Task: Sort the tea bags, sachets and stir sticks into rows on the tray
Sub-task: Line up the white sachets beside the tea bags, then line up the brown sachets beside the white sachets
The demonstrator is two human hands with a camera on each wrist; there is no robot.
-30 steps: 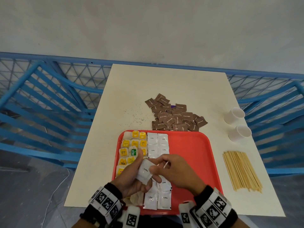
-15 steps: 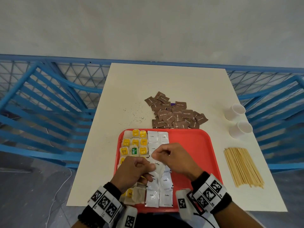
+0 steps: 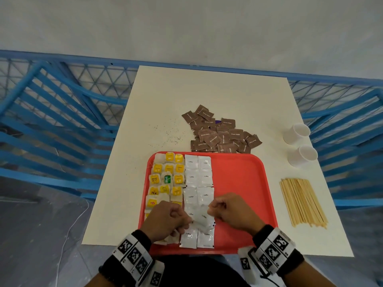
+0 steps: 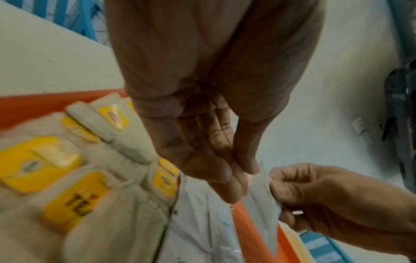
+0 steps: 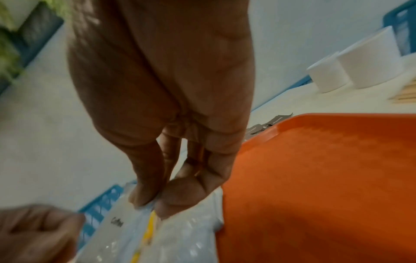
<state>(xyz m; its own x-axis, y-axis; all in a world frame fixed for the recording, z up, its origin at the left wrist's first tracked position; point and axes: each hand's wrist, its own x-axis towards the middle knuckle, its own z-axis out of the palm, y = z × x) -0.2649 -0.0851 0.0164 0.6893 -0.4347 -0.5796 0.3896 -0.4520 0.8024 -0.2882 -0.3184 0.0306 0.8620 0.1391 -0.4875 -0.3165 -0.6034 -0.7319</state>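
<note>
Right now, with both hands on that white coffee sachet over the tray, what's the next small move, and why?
Probably lower the coffee sachet flat into its white column and let go. Both the left hand and right hand pinch it just above the red tray, over the sachets already laid in rows.

One red tray point(image 3: 238, 179) carries two columns of white coffee sachets point(image 3: 198, 177), about nine visible, beside three columns of tea bags point(image 3: 167, 177) partly hidden by two hands point(image 3: 165, 218), while two white cups point(image 3: 299, 143), one bundle of stir sticks point(image 3: 302, 201) and an uncountable heap of brown sugar sachets point(image 3: 219, 135) lie outside it.
</note>
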